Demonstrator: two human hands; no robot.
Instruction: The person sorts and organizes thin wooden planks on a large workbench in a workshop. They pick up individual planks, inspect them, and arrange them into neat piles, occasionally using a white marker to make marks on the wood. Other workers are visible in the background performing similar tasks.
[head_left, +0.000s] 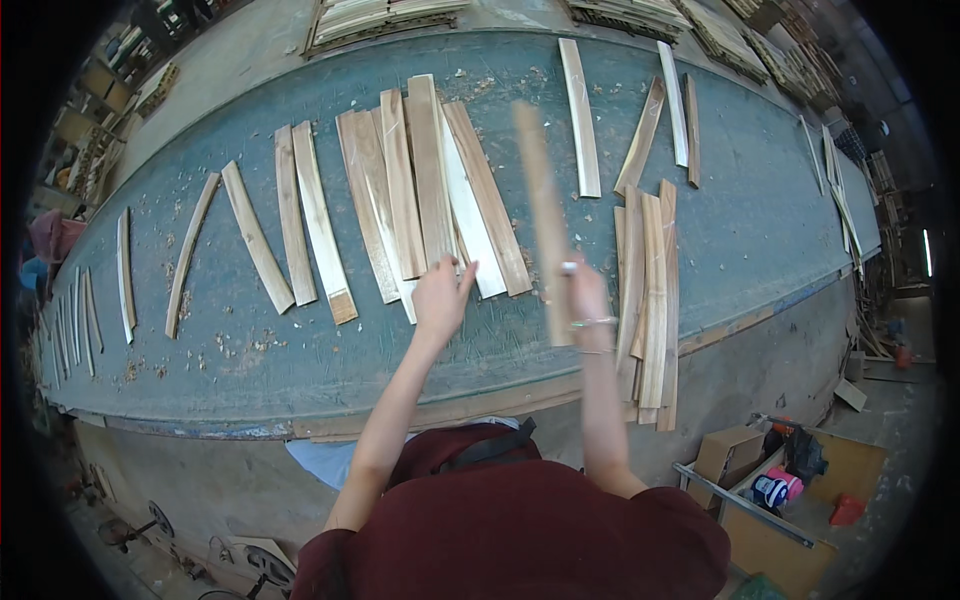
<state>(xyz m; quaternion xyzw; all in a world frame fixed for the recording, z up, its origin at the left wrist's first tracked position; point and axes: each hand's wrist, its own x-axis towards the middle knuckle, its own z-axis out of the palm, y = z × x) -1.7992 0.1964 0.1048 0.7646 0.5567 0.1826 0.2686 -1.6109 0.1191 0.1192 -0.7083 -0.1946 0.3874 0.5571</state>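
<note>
My right hand (586, 291) is shut on a wooden strip (546, 217), blurred and held nearly upright in the picture over the green worktable (480, 375). My left hand (442, 295) rests at the near ends of a fanned group of wooden boards (427, 165); its thumb and forefinger are apart, and whether it grips a board cannot be told. Right of my right hand lies an overlapping pile of strips (652, 300), its near ends jutting over the table edge. A pale strip (580, 120) lies alone beyond the held one.
Single strips (255, 236) lie spaced out to the left, with wood shavings (247, 343) among them. More thin strips (841, 195) lie at the far right. Stacked boards (390, 19) stand beyond the table. A cart with a cardboard box (727, 454) stands below right.
</note>
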